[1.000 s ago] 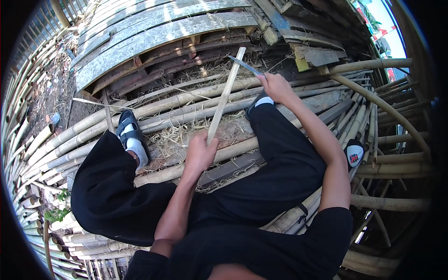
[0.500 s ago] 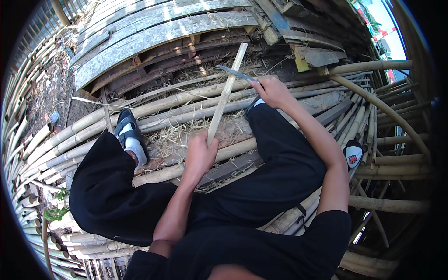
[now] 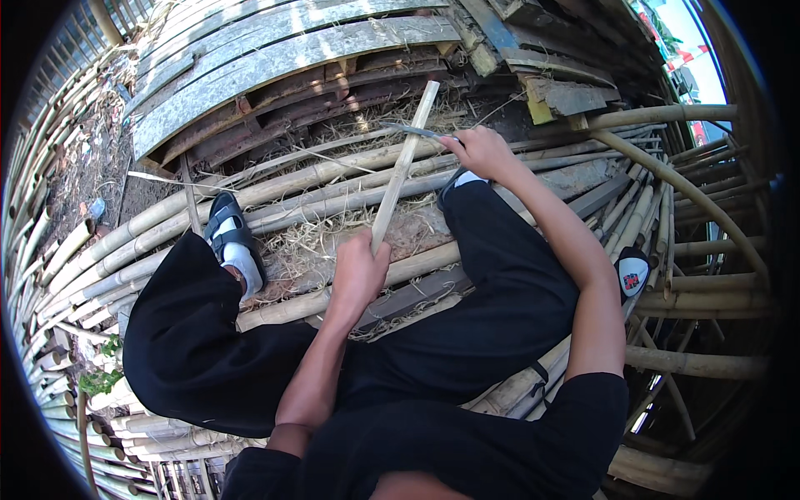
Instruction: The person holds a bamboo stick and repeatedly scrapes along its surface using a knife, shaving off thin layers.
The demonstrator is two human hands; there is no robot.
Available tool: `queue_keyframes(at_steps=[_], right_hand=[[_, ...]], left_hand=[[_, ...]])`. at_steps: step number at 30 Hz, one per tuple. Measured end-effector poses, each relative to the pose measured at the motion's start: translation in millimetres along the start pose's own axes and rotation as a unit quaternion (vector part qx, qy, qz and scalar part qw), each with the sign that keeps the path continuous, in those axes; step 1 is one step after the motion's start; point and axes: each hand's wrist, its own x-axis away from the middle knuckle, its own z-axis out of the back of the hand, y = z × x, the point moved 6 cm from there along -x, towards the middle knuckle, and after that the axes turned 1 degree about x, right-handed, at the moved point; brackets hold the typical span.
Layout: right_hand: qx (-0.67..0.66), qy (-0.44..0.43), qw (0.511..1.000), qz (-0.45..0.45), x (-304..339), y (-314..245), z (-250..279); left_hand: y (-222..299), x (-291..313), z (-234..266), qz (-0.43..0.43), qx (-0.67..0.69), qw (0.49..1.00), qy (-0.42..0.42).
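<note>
My left hand [image 3: 360, 268] is closed around the lower end of a pale split bamboo strip [image 3: 402, 175], which slants up and away from me. Its far end stands free in front of the wooden pallets. A knife [image 3: 415, 131] with a thin grey blade is gripped in my right hand [image 3: 483, 153]. The blade lies across the upper part of the strip, its tip pointing left. My right fingers hide the knife's handle.
Stacked wooden pallets [image 3: 292, 52] rise at the far side. Long bamboo poles [image 3: 325, 177] lie across the ground among shavings [image 3: 304, 258], passing under my legs. My sandalled foot [image 3: 233, 242] rests at left. Bamboo framing [image 3: 700, 296] stands at right.
The knife has tilted flatter and shifted slightly down the strip with my right hand. The strip's upper end has dipped a little to the left; my left hand keeps nearly the same place.
</note>
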Motion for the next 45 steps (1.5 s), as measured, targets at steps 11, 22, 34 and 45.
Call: queue_keyframes(at_steps=[11, 22, 34, 45], right_hand=[[0.056, 0.035, 0.998, -0.002, -13.2, 24.1, -3.9], [0.137, 0.040, 0.990, 0.000, -18.0, 49.5, 6.4], [0.183, 0.102, 0.974, -0.083, -3.0, 96.0, 38.2], [-0.010, 0.067, 0.996, -0.059, -16.3, 17.9, 14.3]], left_hand=[[1.7, -0.9, 2.4, 0.040, 0.001, 0.999, -0.033], [7.3, -4.0, -4.5, -0.008, 0.012, 1.000, -0.028], [9.5, 12.9, -2.5, -0.001, 0.010, 0.996, -0.090], [-0.1, 4.6, 12.7, -0.004, 0.007, 1.000, -0.027]])
